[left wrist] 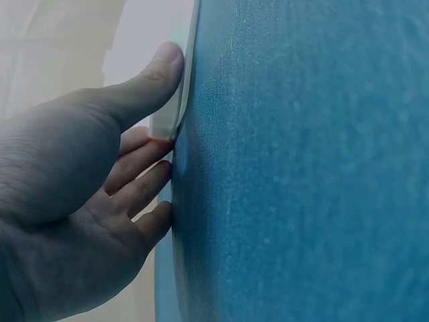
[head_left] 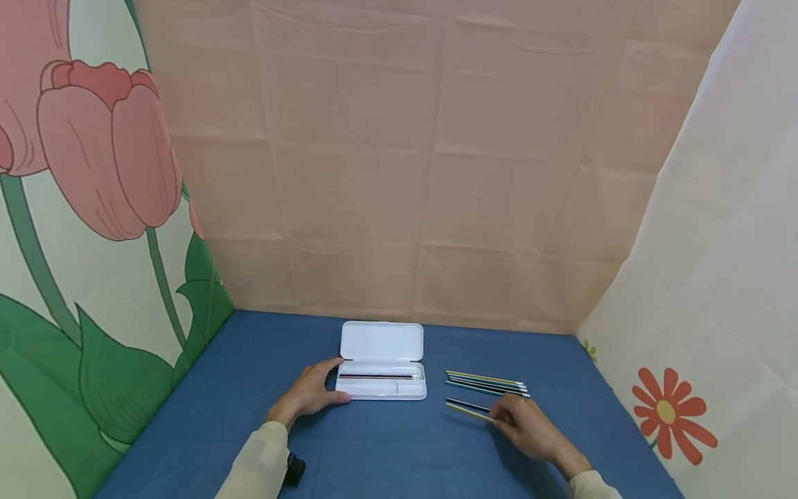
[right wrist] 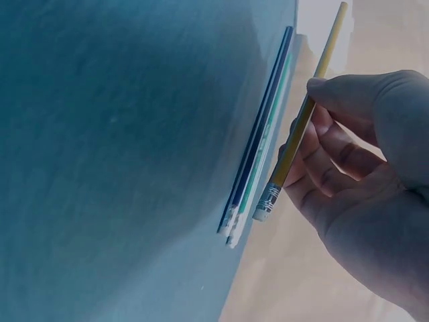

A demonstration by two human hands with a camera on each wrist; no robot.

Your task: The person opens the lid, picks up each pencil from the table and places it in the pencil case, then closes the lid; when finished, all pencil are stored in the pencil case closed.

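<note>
A white pencil case lies with its lid raised at the back; dark pencil-like sticks rest in its long slot. My left hand grips the case's left end, thumb at the front corner and index finger at the back. In the left wrist view the thumb presses the case's edge. My right hand pinches a yellow pencil between thumb and fingers, its eraser end toward the palm side. Beside it, dark blue and green pencils lie on the cloth.
Several pencils lie side by side to the right of the case. A blue cloth covers the table. A tan sheet hangs behind, with a tulip-printed sheet at left and a white flowered one at right.
</note>
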